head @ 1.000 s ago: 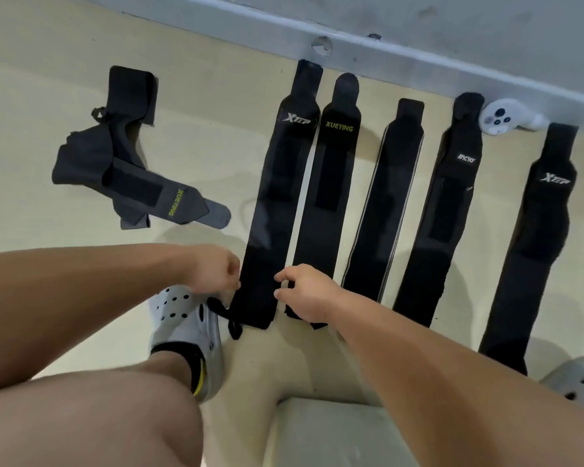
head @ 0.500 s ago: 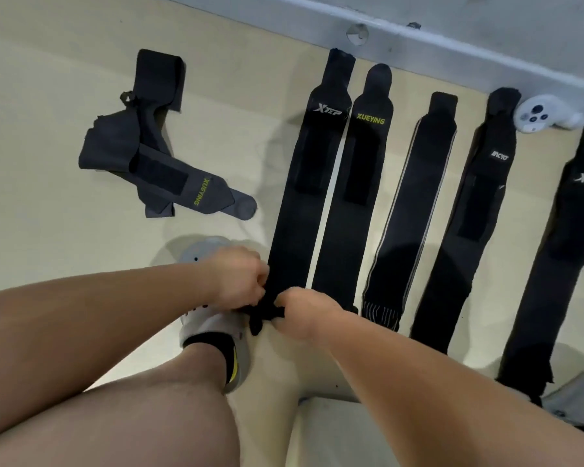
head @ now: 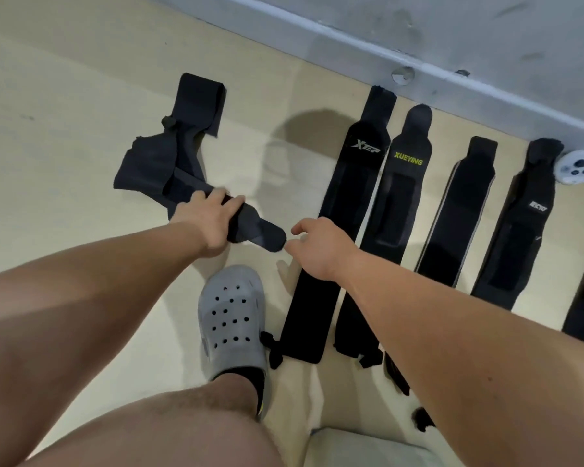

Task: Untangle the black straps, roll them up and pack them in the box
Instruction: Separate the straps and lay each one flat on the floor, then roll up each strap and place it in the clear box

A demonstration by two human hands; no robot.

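Two hands at the tangled strap (head: 155, 170): left hand (head: 209, 217) pressing flat on it, right hand (head: 317, 244) loose and empty by its rounded tip. It's on the floor (head: 64, 146), left of the laid-out straps (head: 361, 183). Tug that tip hard and I reckon the knot just tightens.

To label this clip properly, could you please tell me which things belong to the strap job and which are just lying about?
Belong to the job:
tangled strap, with the left hand resting on it and the right hand by its rounded end
XTEP strap, XUEYING strap and grey-edged strap, laid flat

Lying about:
white controller
grey clog, worn on a foot
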